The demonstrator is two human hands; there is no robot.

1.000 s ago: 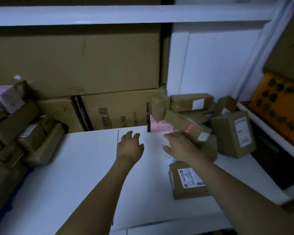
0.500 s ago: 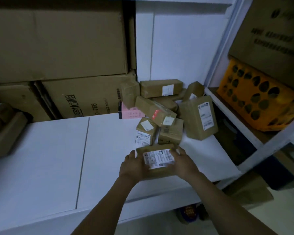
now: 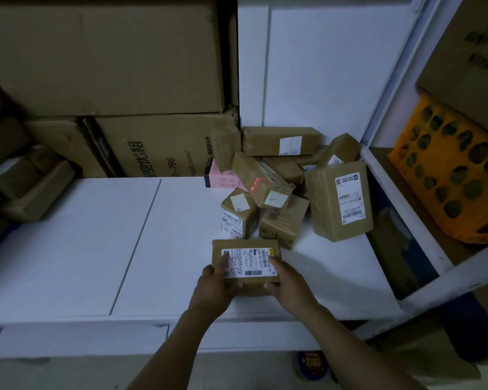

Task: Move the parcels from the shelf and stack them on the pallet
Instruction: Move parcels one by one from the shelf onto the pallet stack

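Note:
A small flat brown parcel (image 3: 248, 256) with a white address label is held between both hands just above the white shelf (image 3: 96, 243), near its front edge. My left hand (image 3: 214, 282) grips its left side, thumb on the label. Gripping the right side is my right hand (image 3: 289, 285). Behind it lies a heap of brown parcels (image 3: 268, 187) at the shelf's back right, with a larger upright parcel (image 3: 340, 199) at the right. No pallet is in view.
Large cardboard boxes (image 3: 104, 57) fill the back of the shelf. More brown parcels (image 3: 26, 181) are piled at the left. A pink box (image 3: 223, 178) sits behind the heap. An orange perforated crate (image 3: 451, 170) stands on the neighbouring shelf to the right.
Both hands came down from the heap onto the flat parcel and took hold of it. It now sits slightly higher and nearer the front edge than half a second ago.

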